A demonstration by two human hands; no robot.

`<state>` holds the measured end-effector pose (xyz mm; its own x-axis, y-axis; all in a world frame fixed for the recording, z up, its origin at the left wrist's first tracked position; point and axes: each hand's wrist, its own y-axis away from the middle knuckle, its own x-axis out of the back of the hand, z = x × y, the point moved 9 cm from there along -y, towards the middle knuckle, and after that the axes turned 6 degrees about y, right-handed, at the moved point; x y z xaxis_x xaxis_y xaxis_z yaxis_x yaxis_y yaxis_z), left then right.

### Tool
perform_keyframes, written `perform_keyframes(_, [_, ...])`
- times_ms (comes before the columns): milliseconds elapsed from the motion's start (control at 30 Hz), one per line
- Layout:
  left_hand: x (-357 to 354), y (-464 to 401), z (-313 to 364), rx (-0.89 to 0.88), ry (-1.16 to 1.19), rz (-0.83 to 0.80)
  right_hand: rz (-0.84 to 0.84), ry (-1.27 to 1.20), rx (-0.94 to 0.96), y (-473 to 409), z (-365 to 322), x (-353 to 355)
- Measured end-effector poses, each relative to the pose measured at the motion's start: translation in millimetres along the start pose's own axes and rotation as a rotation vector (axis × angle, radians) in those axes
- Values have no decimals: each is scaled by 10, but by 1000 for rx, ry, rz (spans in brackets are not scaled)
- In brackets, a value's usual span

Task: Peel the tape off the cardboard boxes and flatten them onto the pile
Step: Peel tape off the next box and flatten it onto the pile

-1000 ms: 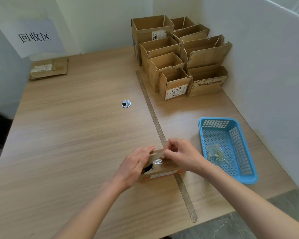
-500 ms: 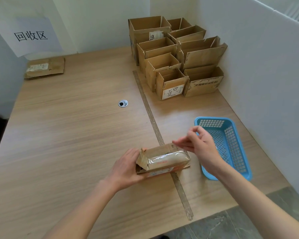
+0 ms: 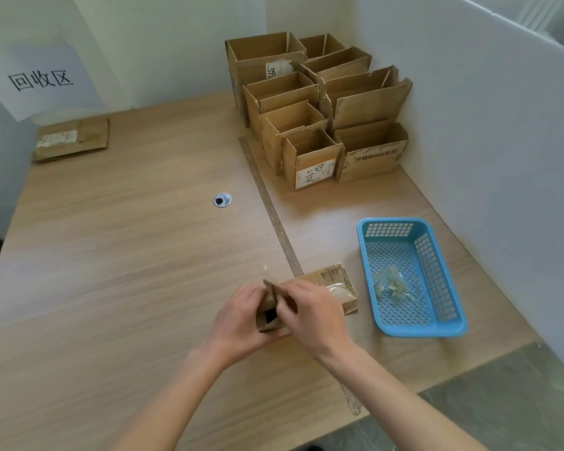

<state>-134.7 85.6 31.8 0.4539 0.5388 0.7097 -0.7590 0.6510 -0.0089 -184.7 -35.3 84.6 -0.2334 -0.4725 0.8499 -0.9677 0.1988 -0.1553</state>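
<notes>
So right at the near edge of the table [image 3: 111,255] both hands are on one small cardboard box [image 3: 319,288] lying on its side, across the strip of tape that runs down the tabletop [image 3: 267,203]; left hand [image 3: 241,320] has its fingers curled round the open end, thumb by the flap; right hand [image 3: 313,315] reaches over the top with the fingers bunched at that same flap, looks like a pinch on the flap or a bit of tape, but I honestly can't tell which; there's a shiny clear patch on the top face of the box, so I'd guess some tape is left on it and it hasn't been flattened yet.

Just to the right is the blue basket [image 3: 443,288] with a crumpled wad of peeled tape [image 3: 391,286] in it, so some peeling is clearly done.

Further back on the right there's a cluster of upright boxes [image 3: 316,125] against the wall, roughly eight, all open-topped and standing, none flattened; that's the bulk of the work left imo.

Far left corner, under the paper sign [image 3: 39,79], sits the pile of flattened cardboard [image 3: 72,138]; it's very thin, maybe one or two pieces; so early days, I'd say.
</notes>
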Motion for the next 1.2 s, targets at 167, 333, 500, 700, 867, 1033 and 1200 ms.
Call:
perform_keyframes(167, [34, 13, -44, -42, -66, -31, 25, -157, -97, 7, 399, 194])
perform_keyframes(333, [80, -14, -136, -35, -100, -61, 91, -251, -415, -27, 1182, 524])
perform_keyframes(500, [266, 10, -352, -17, -153, -49, 167, -183, -703, 126, 2158, 1138])
perform_keyframes(700, [146, -158, -195, -19, -284, -134, 122, -180, -555, 44, 1861, 1048])
perform_keyframes(867, [-90, -324, 151, -15, -428, -211, -37, -245, -380, 22, 1409, 704])
perform_keyframes(1033, [-488, -444, 529, -77, -457, -175, -236, -84, -232, 86, 1025, 299])
perform_keyframes(1200, [-417, -462, 526, -127, -423, -69, 54, 195, -213, 81, 980, 487])
